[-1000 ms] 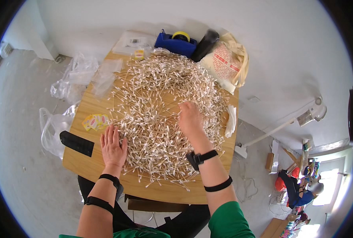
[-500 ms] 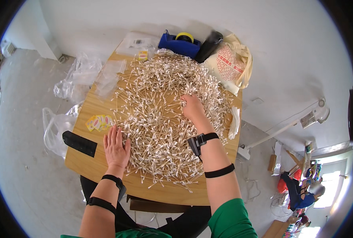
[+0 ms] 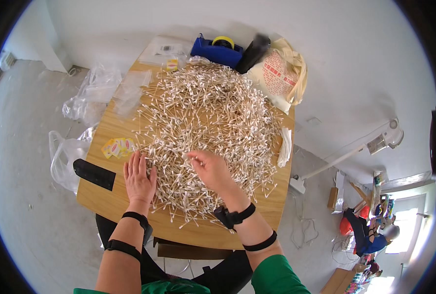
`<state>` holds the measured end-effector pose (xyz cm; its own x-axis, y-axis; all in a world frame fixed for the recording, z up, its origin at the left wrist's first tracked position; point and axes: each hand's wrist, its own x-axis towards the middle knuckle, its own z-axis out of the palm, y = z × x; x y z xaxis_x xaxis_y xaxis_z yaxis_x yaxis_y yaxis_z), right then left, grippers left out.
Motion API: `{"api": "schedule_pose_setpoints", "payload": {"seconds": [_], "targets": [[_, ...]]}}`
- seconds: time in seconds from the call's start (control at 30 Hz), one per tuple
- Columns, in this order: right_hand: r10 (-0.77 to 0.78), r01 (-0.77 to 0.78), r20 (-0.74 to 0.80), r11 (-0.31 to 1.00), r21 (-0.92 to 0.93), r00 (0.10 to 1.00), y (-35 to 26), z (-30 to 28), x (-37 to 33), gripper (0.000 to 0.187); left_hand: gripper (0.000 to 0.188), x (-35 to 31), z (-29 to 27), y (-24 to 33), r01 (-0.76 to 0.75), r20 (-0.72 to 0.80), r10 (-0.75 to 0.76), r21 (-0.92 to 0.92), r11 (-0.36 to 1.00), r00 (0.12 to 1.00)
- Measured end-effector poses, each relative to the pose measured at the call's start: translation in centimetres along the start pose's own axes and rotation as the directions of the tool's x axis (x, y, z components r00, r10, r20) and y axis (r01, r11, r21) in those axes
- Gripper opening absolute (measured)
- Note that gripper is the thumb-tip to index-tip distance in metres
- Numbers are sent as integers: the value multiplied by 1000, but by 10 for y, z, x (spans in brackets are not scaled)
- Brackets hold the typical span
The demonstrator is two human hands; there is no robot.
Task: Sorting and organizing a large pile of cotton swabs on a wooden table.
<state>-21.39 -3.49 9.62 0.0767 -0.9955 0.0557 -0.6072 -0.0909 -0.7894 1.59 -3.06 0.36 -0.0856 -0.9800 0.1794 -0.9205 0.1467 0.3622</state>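
Observation:
A wide, loose heap of cotton swabs (image 3: 247,122) with white tips and pale sticks is spread over a wooden table (image 3: 100,206). At the heap's left edge my left hand (image 3: 139,183) rests palm down, its fingers stretched out and holding nothing. My right hand (image 3: 210,169) is over the middle of the heap, fingers curled and drawn together. Whether swabs are between those fingers is hidden. Just beyond my left fingertips lie several small yellow-and-white packets (image 3: 117,147).
A blue tape dispenser (image 3: 217,51), a dark cylindrical object (image 3: 254,54) and a cream cloth bag (image 3: 277,76) line the far edge. Clear plastic bags (image 3: 132,90) lie far left. A black flat object (image 3: 94,175) overhangs the left edge; a white folded strip (image 3: 285,147) lies right.
My right hand has moved left and nearer to me, from the right part of the heap to its middle. My left hand stays in place; the view has shifted slightly.

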Motion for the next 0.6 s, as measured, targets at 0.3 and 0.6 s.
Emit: {"api": "schedule_pose_setpoints", "payload": {"seconds": [0.3,0.6], "targets": [[5,-15,-217,999,-46,976,21,5,-37,14,52,0,-1,1,24,33,-24,-5,1000,999],[116,-179,-378,974,-138,919,34,-37,-35,18,51,0,-3,0,27,30,-26,-19,999,999]]}}
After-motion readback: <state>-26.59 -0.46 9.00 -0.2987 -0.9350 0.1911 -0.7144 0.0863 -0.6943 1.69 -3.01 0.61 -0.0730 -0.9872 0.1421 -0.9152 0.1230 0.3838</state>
